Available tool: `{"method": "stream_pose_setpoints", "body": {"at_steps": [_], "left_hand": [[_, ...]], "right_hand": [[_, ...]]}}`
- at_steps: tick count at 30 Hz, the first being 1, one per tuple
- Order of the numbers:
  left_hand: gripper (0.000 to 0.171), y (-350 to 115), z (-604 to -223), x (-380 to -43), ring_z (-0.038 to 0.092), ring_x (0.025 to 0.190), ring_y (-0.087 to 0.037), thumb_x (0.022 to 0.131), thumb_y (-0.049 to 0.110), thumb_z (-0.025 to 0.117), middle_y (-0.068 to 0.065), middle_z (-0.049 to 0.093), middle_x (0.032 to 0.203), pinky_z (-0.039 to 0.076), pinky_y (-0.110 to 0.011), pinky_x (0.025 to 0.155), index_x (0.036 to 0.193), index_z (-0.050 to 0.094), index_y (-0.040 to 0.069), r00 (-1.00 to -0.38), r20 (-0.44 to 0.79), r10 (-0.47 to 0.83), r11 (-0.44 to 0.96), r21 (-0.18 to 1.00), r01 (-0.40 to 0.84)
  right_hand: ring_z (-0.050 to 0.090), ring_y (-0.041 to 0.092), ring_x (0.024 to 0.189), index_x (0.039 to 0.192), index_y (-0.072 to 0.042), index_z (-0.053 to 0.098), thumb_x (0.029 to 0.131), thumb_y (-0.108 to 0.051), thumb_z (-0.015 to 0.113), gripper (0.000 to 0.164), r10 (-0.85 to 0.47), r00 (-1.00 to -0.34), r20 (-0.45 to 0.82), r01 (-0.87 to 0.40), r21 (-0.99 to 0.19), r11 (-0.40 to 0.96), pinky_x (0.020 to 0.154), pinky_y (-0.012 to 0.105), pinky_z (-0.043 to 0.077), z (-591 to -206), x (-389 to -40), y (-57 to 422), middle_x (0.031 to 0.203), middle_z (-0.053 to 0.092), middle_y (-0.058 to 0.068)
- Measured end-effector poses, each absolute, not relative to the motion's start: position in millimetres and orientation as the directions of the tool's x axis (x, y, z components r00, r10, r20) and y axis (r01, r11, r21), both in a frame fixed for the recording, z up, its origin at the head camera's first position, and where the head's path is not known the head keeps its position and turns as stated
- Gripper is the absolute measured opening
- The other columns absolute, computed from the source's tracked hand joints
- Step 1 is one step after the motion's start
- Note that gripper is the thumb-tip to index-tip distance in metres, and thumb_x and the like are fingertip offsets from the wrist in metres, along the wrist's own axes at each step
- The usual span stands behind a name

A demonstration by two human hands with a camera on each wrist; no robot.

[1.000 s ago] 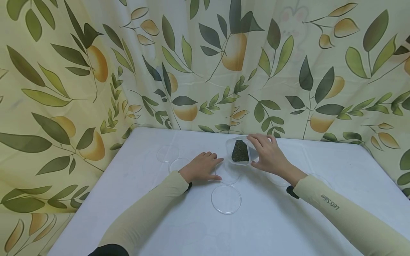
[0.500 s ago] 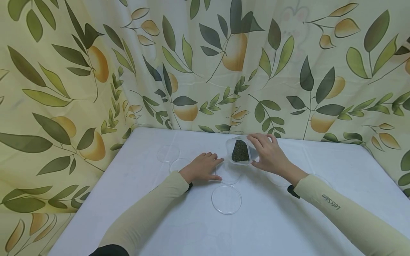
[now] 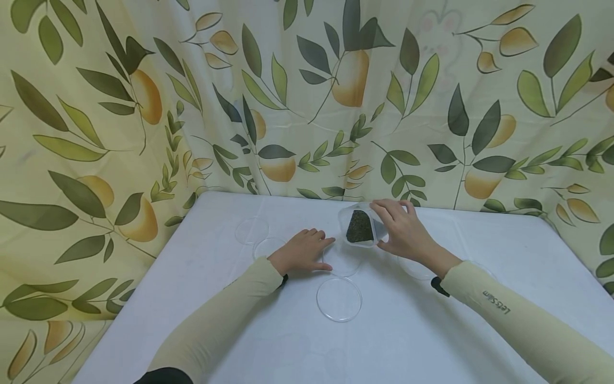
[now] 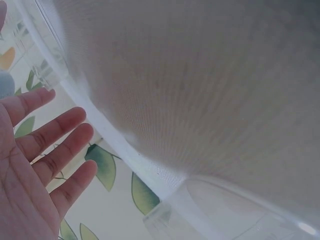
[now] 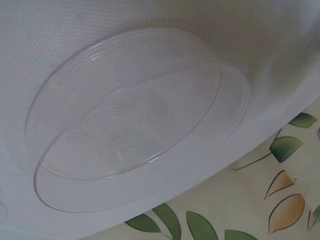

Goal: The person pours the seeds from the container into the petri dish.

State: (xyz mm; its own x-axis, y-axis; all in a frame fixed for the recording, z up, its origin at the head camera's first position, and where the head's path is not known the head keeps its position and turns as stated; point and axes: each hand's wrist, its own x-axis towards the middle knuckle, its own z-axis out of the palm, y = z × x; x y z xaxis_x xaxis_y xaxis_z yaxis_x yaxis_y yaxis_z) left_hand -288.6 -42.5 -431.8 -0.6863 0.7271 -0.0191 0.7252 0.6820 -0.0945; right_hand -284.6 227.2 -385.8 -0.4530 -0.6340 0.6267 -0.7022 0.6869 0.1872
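In the head view my right hand (image 3: 406, 232) grips a small clear plastic tub (image 3: 342, 221) by its right side, thumb below and fingers above. Dark green, fine-grained contents (image 3: 360, 228) fill its middle, and the tub's open side tilts toward me. Beside a clear round dish (image 3: 349, 265), my left hand (image 3: 303, 249) is stretched out low over the table, its fingertips at the dish's rim. The left wrist view shows the left hand's fingers (image 4: 65, 122) straight and spread. Neither the right hand nor the tub appears in the right wrist view.
Another clear dish (image 3: 339, 300) lies nearer me. To the left are two more, a farther dish (image 3: 251, 230) and a nearer dish (image 3: 265, 245) partly behind the left hand. Faint dish rims (image 3: 416, 269) show around the right forearm. A leaf-patterned curtain (image 3: 307, 106) hangs behind the white table (image 3: 288, 341).
The tub has tipped slightly and the dark green contents have slumped a little toward its lower left side. Both hands have stayed nearly in place.
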Motion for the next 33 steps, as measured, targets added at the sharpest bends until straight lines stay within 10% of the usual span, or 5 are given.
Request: {"method": "stream_pose_setpoints", "body": {"at_steps": [33], "left_hand": [[0.074,-42.1,-432.4,-287.7,0.051,0.114,-0.019,0.086,0.064,0.05,-0.003,0.054,0.125,0.043,-0.036,0.099,0.142,0.04,0.017,-0.695,-0.028,0.718,0.691,-0.082,0.718]], "right_hand": [[0.052,0.031,0.111,0.122,0.001,0.051,0.044,-0.02,0.091,0.09,-0.67,-0.423,0.61,-0.715,0.23,0.66,0.087,0.056,0.041,-384.9,-287.4,225.1,0.12,0.056,0.018]]}}
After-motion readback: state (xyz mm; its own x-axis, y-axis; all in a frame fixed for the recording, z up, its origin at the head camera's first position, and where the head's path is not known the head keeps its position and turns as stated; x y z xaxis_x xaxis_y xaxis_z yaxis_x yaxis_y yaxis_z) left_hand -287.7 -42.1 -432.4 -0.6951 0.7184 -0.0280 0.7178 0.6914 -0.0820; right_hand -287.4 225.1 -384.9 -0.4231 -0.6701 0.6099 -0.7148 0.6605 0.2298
